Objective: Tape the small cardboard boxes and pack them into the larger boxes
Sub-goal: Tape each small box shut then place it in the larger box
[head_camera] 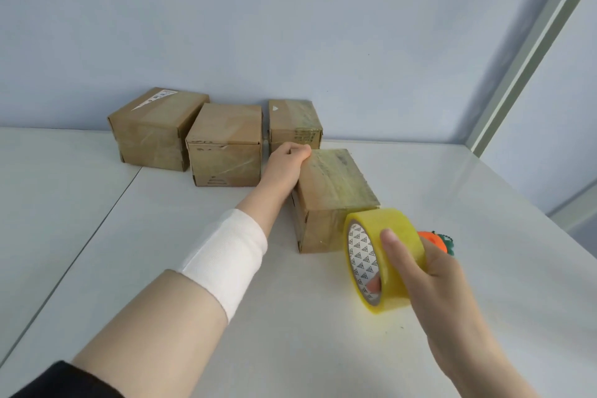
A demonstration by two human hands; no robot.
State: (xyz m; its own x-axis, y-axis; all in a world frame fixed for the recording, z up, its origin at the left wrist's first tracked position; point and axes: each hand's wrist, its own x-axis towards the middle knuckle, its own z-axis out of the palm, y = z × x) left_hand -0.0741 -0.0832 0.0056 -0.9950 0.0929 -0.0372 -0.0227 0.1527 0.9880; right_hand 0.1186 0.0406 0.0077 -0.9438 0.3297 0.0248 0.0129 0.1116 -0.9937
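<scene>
Head: glossy tape-wrapped cardboard box (336,184)

The tape roll (384,260) in the right hand (429,271) is translucent yellow, its core white with small dark triangles. Just behind that hand is an object (433,240) in orange and green. The box (332,191) under the left hand (287,161) is brown with a yellowish sheen. The boxes beyond it (226,145) are brown too. The forearm band (226,258) and the table (193,300) are white.

Four cardboard boxes (155,129) (226,145) (295,124) (332,184); one yellow tape roll (394,255); one orange-green object (439,241).
</scene>
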